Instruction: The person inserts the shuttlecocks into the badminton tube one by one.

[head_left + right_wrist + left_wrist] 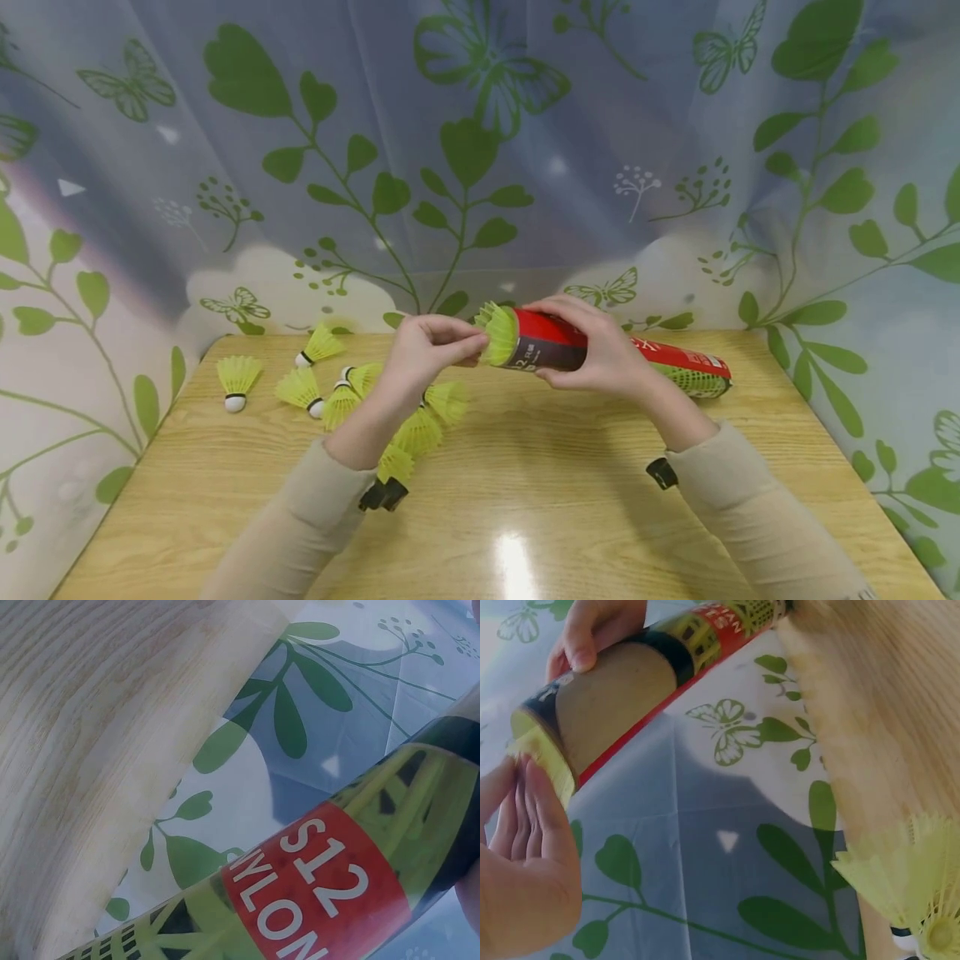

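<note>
My right hand [592, 346] grips a red, black and clear shuttlecock tube [678, 367] near its left end, with the tube tilted down to the right. From that open end sticks the frilled skirt of a yellow shuttlecock [497, 333]. The thumb and fingers of my left hand [431, 354] pinch the skirt's edge. In the left wrist view the left hand [532, 847] is at the tube's mouth, its fingertips on the yellow skirt. In the right wrist view the tube [322, 885] shows white lettering on a red band, and only a sliver of the hand appears.
Several yellow shuttlecocks with white heads lie on the wooden table [480, 517], a cluster of them [416, 429] beneath and beside my left forearm. One stands apart [240, 379] at the far left. A leaf-patterned curtain [480, 225] hangs behind the table's back edge.
</note>
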